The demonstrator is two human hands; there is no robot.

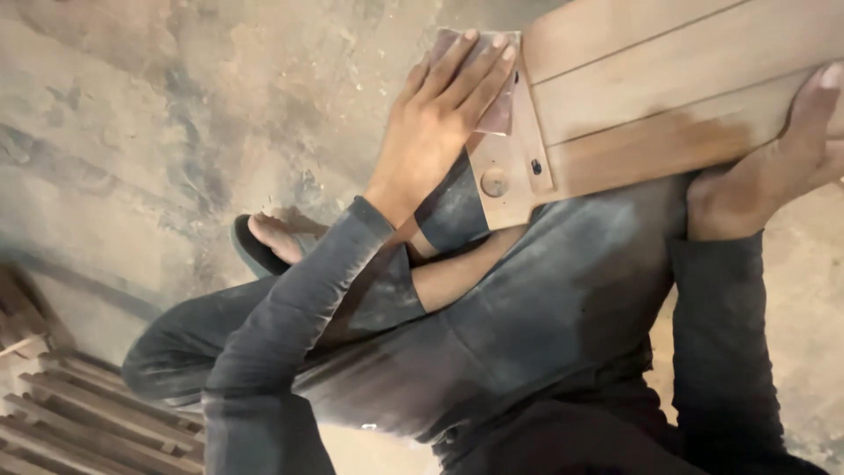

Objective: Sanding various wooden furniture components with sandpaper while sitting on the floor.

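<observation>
Left hand [444,114] sanding panel [668,97] edge

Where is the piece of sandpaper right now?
In the head view, the sandpaper sits upper centre, pressed under the left hand against the end of the wooden panel, which the right hand steadies at the far right.

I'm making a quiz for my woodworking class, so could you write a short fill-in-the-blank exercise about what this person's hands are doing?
1. The left hand presses a sheet of ____ against the corner of the wooden panel.
2. The right hand rests on the panel's ____ edge, steadying it.
3. The panel lies across the person's ____.
4. Beside the left arm, a foot wears a dark ____.

Missing words: sandpaper; near; lap; sandal
</observation>
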